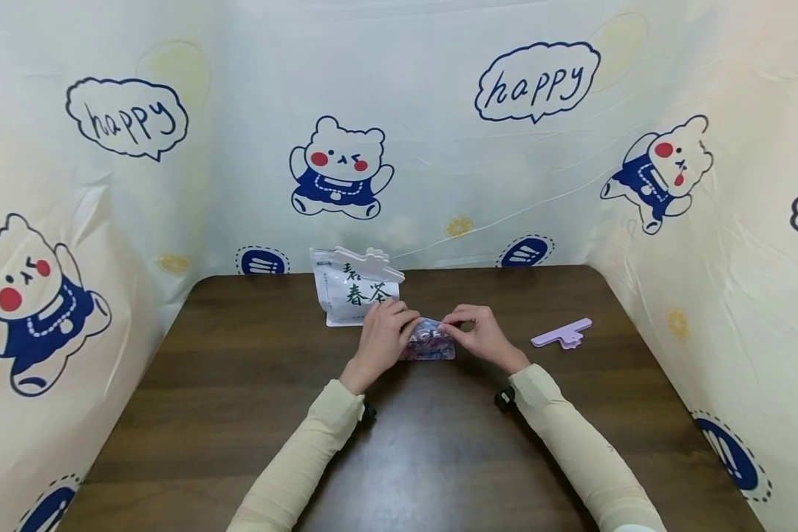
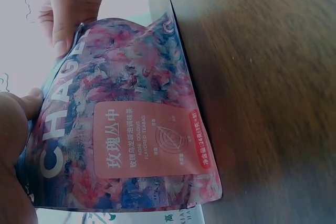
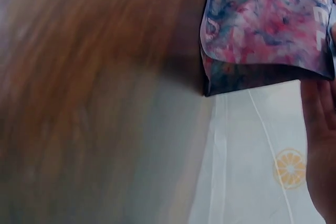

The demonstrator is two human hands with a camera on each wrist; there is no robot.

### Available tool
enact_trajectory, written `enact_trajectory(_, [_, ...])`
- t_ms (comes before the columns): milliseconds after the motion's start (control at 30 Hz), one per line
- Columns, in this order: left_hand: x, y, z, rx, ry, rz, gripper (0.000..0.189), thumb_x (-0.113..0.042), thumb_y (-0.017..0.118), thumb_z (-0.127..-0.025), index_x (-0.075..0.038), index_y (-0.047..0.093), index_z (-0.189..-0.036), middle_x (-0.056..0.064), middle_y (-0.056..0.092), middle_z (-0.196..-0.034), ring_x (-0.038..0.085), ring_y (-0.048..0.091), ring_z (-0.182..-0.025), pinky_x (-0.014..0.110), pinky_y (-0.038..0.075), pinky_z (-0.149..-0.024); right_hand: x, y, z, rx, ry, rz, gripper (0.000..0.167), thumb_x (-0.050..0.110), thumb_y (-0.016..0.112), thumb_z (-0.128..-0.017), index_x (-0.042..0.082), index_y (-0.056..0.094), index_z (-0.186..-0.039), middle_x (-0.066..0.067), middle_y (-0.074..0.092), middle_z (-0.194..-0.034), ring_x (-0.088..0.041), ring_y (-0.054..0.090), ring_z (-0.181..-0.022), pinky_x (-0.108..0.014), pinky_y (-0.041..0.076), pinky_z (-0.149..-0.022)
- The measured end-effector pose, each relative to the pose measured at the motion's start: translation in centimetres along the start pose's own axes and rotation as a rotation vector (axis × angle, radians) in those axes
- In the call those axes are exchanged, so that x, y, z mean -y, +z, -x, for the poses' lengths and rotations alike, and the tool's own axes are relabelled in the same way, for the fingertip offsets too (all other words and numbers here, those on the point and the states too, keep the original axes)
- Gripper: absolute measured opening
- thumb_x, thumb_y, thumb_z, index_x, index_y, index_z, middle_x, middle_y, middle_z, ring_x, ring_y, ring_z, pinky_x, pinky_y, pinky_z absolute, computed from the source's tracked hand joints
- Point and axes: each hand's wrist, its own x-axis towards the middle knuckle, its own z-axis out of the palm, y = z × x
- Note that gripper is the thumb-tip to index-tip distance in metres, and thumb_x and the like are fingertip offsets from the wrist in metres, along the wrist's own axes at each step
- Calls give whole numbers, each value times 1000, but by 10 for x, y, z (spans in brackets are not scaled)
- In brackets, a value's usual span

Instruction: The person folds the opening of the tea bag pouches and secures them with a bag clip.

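Observation:
A tea pouch (image 1: 432, 346) with a pink and blue painted pattern stands upright on the table between the two hands. In the left wrist view, the same tea pouch (image 2: 134, 77) shows white lettering and a pink label reading rose oolong teabag. The left hand (image 1: 384, 332) holds its top edge at one corner. At the opposite top corner, the right hand (image 1: 484, 337) pinches the edge between thumb and fingers. The right wrist view shows the pouch's side (image 3: 257, 19) and part of the right hand (image 3: 321, 150); most of those fingers are cut off there.
Behind the left hand stands a white pouch (image 1: 335, 299) with green characters, a white sealing clip (image 1: 371, 264) across its top. A purple sealing clip (image 1: 564, 335) lies on the dark wooden table (image 1: 239, 414) to the right. Printed cloth (image 1: 425, 148) surrounds the table's back and sides.

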Motion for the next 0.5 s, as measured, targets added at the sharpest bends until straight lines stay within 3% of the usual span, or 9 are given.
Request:
enact_trajectory(200, [-1, -1, 1, -6, 2, 8, 15, -25, 70, -97, -14, 80, -94, -2, 68, -83, 20, 57, -81, 37, 39, -72, 4, -8, 3, 103, 84, -60, 11, -8, 68, -92, -4, 76, -99, -16, 71, -93, -23, 66, -85, -45, 57, -79])
enact_trajectory(500, [0, 0, 1, -21, -2, 10, 16, -26, 70, -97, -14, 80, -94, -2, 69, -83, 20, 57, -81, 36, 38, -72, 1, -4, 4, 46, 17, 21, 11, -7, 70, -91, -4, 77, -98, -15, 72, -91, -23, 67, -82, -44, 56, -75])
